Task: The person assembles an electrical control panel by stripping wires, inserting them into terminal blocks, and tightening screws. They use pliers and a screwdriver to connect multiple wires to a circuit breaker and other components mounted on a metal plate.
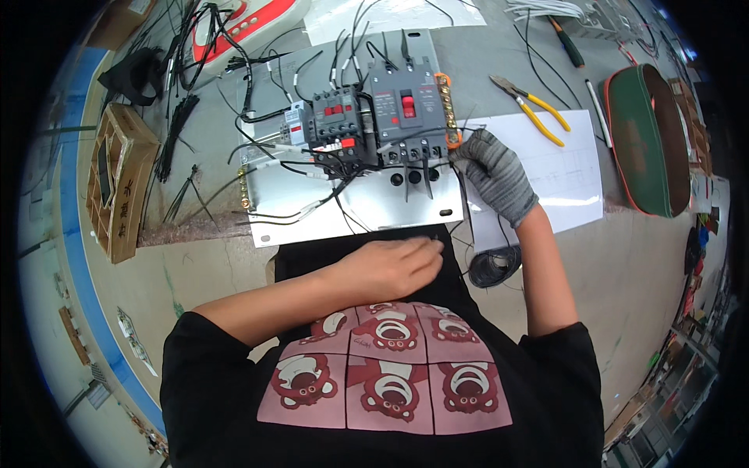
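"What's right before you?"

"My metal plate [312, 207], on the table [472, 62]. The breaker [406, 109] sits on it, the relay [337, 117] just left of that."

"And your hands?"

"My right hand [498, 175] is at the plate's right edge, my left hand [394, 265] on its near side."

"To the right?"

"Paper [573, 171], with pliers [515, 92] across its far edge, a screwdriver [568, 43] behind them, then a pouch [636, 148] farther right."

"Left?"

"A wooden box [121, 187], well apart from my plate."

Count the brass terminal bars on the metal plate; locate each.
2: the right bar beside the large breaker, near the gloved right hand; the left bar at the left edge of the plate. Others may be hidden.
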`<move>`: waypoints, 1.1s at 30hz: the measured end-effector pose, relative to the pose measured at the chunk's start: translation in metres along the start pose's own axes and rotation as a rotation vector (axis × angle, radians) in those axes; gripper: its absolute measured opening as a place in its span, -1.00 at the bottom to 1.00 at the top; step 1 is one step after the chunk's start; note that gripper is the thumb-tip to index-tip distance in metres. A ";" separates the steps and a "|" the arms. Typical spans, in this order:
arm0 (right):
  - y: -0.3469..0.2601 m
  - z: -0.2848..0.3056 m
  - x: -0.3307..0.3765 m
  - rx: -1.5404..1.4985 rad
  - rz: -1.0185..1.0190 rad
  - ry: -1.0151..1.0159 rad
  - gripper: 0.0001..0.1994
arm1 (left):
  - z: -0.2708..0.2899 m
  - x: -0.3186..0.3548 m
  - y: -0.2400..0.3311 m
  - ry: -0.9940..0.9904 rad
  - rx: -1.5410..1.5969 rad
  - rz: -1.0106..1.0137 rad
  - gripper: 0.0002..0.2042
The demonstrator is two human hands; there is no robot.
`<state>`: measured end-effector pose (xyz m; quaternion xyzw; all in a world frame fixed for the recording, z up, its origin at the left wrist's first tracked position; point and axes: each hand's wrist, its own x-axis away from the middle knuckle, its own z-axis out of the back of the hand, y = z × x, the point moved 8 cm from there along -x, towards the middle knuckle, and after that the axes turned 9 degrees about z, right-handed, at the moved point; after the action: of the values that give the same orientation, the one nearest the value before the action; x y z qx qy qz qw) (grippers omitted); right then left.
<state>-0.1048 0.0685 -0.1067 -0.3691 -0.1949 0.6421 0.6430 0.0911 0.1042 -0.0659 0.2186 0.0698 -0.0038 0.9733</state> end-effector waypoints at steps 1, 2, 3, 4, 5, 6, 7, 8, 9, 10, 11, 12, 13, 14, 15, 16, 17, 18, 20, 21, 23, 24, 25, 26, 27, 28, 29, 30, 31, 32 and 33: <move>0.000 -0.001 0.000 0.003 0.005 -0.007 -0.80 | -0.001 -0.005 0.009 -0.011 0.034 -0.079 -0.72; 0.000 -0.001 -0.001 0.005 0.011 -0.008 -0.80 | 0.007 -0.013 0.012 0.015 0.013 -0.087 -0.74; 0.000 -0.001 -0.001 0.005 0.019 -0.009 -0.80 | 0.016 -0.021 0.016 0.042 -0.009 -0.093 -0.76; 0.000 -0.001 -0.001 -0.038 0.042 0.018 -0.79 | 0.031 -0.031 0.013 0.187 -0.031 -0.054 -0.78; 0.001 -0.001 0.000 -0.003 0.035 0.005 -0.80 | 0.049 -0.039 0.005 0.322 -0.028 -0.006 -0.78; 0.002 0.000 0.001 0.031 0.027 -0.008 -0.80 | 0.060 -0.053 -0.004 0.338 -0.081 0.093 -0.77; 0.003 -0.001 0.001 0.057 0.027 -0.025 -0.81 | 0.068 -0.064 -0.013 0.353 -0.142 0.199 -0.76; 0.005 -0.002 0.000 -0.006 -0.026 -0.018 -0.83 | 0.066 -0.068 -0.023 0.358 -0.180 0.232 -0.74; 0.004 -0.003 0.003 -0.009 -0.026 -0.017 -0.83 | 0.062 -0.070 -0.031 0.362 -0.217 0.263 -0.72; 0.006 -0.004 0.003 -0.015 -0.020 -0.013 -0.84 | 0.060 -0.068 -0.038 0.362 -0.224 0.298 -0.69; 0.008 -0.004 0.003 -0.020 -0.014 -0.008 -0.84 | 0.056 -0.066 -0.039 0.316 -0.251 0.323 -0.68; 0.008 -0.005 0.004 0.003 0.055 -0.012 -0.84 | 0.052 -0.062 -0.037 0.271 -0.278 0.348 -0.67; 0.009 -0.005 0.004 -0.015 0.045 -0.010 -0.84 | 0.048 -0.056 -0.034 0.230 -0.305 0.381 -0.66; 0.008 -0.004 0.003 -0.034 0.035 -0.008 -0.83 | 0.041 -0.054 -0.028 0.164 -0.341 0.380 -0.62; 0.008 -0.005 0.003 -0.052 0.027 -0.007 -0.83 | 0.038 -0.052 -0.025 0.128 -0.402 0.389 -0.60; 0.007 -0.003 0.002 -0.035 0.034 0.001 -0.83 | 0.037 -0.050 -0.023 0.101 -0.464 0.400 -0.59; 0.006 -0.003 0.001 -0.017 0.044 0.007 -0.83 | 0.036 -0.050 -0.022 0.074 -0.526 0.413 -0.57; 0.005 -0.004 0.002 0.001 0.056 0.012 -0.83 | 0.033 -0.052 -0.021 0.003 -0.557 0.421 -0.56; 0.005 -0.006 0.002 0.013 0.098 0.038 -0.84 | 0.018 -0.055 -0.016 -0.154 -0.727 0.366 -0.61; 0.006 -0.005 0.002 0.032 0.130 0.049 -0.84 | 0.015 -0.059 -0.019 -0.215 -0.823 0.344 -0.63; 0.006 -0.002 0.004 0.065 0.131 0.039 -0.84 | 0.010 -0.064 -0.015 -0.276 -0.960 0.163 -0.68; 0.004 -0.001 0.003 0.044 0.117 0.050 -0.84 | 0.012 -0.065 -0.013 -0.214 -0.957 0.122 -0.69; 0.006 0.000 0.004 0.023 0.089 0.065 -0.83 | 0.014 -0.068 -0.013 -0.265 -0.977 0.106 -0.69; 0.008 -0.002 0.006 0.014 0.068 0.044 -0.82 | 0.016 -0.067 -0.014 -0.275 -0.986 0.116 -0.70; 0.010 -0.002 0.005 0.005 0.045 0.023 -0.82 | 0.017 -0.068 -0.016 -0.287 -0.993 0.124 -0.71; 0.006 -0.003 0.007 -0.049 0.067 0.035 -0.81 | 0.016 -0.067 -0.017 -0.252 -0.982 0.142 -0.72; 0.003 -0.002 0.004 -0.035 0.075 0.029 -0.81 | 0.013 -0.066 -0.020 -0.220 -0.971 0.157 -0.72; -0.001 0.001 -0.002 -0.022 0.080 0.023 -0.82 | 0.014 -0.066 -0.021 -0.189 -0.958 0.170 -0.73; 0.000 0.001 0.000 -0.010 0.062 0.015 -0.82 | 0.015 -0.067 -0.021 -0.147 -0.925 0.191 -0.73; 0.000 -0.001 0.001 0.024 0.119 -0.023 -0.81 | 0.015 -0.068 -0.020 -0.117 -0.884 0.213 -0.74; 0.005 -0.002 0.000 0.024 0.067 -0.049 -0.81 | 0.017 -0.070 -0.022 -0.088 -0.842 0.235 -0.74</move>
<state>-0.1066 0.0674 -0.1112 -0.3516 -0.1904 0.6747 0.6204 0.0228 0.0755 -0.0501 -0.1910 -0.0014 0.1264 0.9734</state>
